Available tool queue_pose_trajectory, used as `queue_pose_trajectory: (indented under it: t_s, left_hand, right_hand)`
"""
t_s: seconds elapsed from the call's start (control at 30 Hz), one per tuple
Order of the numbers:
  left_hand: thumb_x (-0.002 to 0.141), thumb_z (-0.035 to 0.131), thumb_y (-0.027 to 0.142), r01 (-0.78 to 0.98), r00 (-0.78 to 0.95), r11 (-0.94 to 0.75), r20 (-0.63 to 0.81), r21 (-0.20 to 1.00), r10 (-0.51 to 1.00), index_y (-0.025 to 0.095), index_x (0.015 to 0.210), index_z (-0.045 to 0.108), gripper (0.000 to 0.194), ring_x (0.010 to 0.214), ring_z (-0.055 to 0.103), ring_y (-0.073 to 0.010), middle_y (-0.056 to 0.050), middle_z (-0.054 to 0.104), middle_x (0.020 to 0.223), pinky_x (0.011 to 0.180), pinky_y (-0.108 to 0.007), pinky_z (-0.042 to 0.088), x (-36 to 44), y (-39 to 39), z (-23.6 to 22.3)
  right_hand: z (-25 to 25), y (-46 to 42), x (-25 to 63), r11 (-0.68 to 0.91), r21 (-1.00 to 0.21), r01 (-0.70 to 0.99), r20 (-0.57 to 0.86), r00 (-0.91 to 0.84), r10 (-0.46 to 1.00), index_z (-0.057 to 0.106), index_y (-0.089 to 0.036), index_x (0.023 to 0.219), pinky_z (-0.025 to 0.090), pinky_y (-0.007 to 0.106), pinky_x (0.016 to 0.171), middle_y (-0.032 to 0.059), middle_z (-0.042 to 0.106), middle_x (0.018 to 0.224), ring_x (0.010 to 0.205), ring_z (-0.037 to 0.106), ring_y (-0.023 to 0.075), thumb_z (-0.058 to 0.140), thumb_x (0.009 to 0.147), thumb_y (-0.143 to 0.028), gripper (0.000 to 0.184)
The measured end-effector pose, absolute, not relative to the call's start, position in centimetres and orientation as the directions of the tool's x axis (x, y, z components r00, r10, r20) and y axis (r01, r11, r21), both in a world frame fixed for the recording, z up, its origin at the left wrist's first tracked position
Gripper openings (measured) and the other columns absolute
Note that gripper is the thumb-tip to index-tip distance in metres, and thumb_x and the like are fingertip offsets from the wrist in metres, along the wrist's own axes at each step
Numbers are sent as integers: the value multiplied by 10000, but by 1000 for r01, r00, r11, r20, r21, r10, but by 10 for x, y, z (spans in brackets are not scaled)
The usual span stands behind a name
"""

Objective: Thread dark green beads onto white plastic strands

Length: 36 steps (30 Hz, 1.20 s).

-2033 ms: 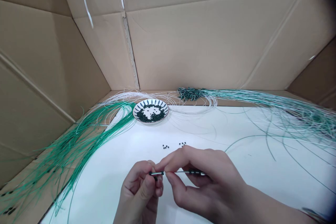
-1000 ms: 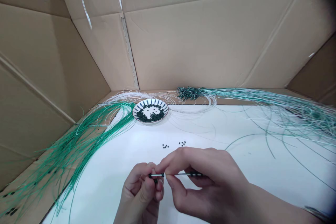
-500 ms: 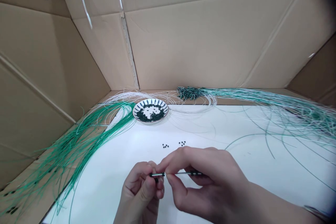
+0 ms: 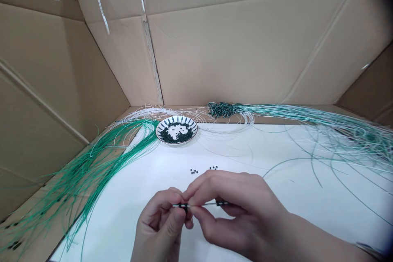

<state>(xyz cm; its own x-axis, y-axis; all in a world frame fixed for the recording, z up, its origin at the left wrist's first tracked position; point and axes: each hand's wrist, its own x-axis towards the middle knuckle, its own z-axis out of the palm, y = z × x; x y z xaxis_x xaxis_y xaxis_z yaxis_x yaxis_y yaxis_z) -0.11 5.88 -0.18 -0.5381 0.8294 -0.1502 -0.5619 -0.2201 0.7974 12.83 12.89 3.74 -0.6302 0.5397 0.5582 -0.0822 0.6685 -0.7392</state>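
My left hand (image 4: 161, 221) and my right hand (image 4: 236, 213) are close together low in the view. Their fingertips pinch a thin white cord (image 4: 201, 204) held level between them. A dark bead (image 4: 184, 207) sits on the cord at my left fingertips, partly hidden by them. Further along, near my right fingers, a dark bead cluster (image 4: 221, 202) sits on the same cord. Just beyond my fingers, a few loose dark beads (image 4: 193, 171) lie on the white sheet, with a few more (image 4: 213, 168) to their right.
A white plate (image 4: 176, 119) with a dark striped rim holds a heap of dark beads. Green and white cords fan out left and right, with a beaded bundle (image 4: 222, 109) at the back. Cardboard box walls (image 4: 233, 49) surround the white sheet (image 4: 276, 196).
The hands have drawn slightly closer, and my right hand has shifted left. The cord and its beads have slid left, with the dark bead now at my left fingertips.
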Motion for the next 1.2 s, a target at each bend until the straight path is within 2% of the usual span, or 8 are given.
queue_pose_trajectory:
  t_s: [0.17,0.33,0.43,0.57,0.67,0.87,1.0,1.2]
  left_hand:
    - [537,989,354,-486,-483,-251,-18,837,875,265,670,827,228,524,682,-79,20,756,622,560,-120,560,-12,62,-12]
    - [434,1015,389,-476,-602,-269,-88,837,794,263,640,814,314,519,662,-57,45,731,567,587,-89,543,-4,62,-3]
    - [397,1024,385,-469,-617,-246,-116,848,779,254,638,812,346,526,676,-57,39,747,567,598,-81,545,1,61,3]
    - [341,1035,363,-477,-644,-238,-152,846,750,248,628,806,384,543,699,-61,46,748,570,603,-72,558,2,60,6]
    - [336,1036,359,-447,-679,-263,-132,855,723,248,631,804,391,551,712,-62,50,761,583,615,-65,566,3,60,7]
    - [362,1034,348,-382,-708,-300,-68,874,703,255,652,803,383,605,742,-79,53,773,621,684,-82,583,4,59,8]
    - [389,1032,325,-351,-706,-330,-16,876,708,259,645,797,354,613,735,-87,52,751,612,659,-80,579,3,58,7]
    - [388,1031,342,-336,-712,-330,-8,882,703,263,658,798,366,615,736,-85,51,753,611,673,-74,574,4,56,8]
  right_hand:
    - [29,130,122,440,-887,-139,417,-648,637,671,-188,786,494,220,538,63,755,881,736,694,154,630,877,-118,122]
    - [27,130,120,30,-990,-139,119,-692,712,654,-196,817,524,256,637,61,743,907,808,681,174,706,908,-369,202]
    - [28,132,121,-66,-989,-133,46,-698,714,656,-203,811,496,236,642,47,740,888,866,660,175,744,880,-413,238]
    - [27,133,122,-30,-996,-88,35,-653,757,636,-205,773,437,213,545,66,755,922,873,655,189,718,870,-323,174]
    - [28,132,122,17,-997,-76,59,-606,793,596,-208,733,360,206,463,63,761,910,703,612,150,691,838,-243,146]
    - [41,131,126,62,-998,-13,56,-633,772,501,-192,682,251,201,432,14,739,912,441,258,21,645,754,-83,194]
    - [43,131,128,61,-998,20,32,-674,738,530,-185,700,223,211,432,14,732,943,442,240,14,628,746,-74,155]
    - [43,131,129,133,-990,57,60,-676,734,596,-204,731,177,235,408,-25,685,682,421,219,49,631,758,-97,115]
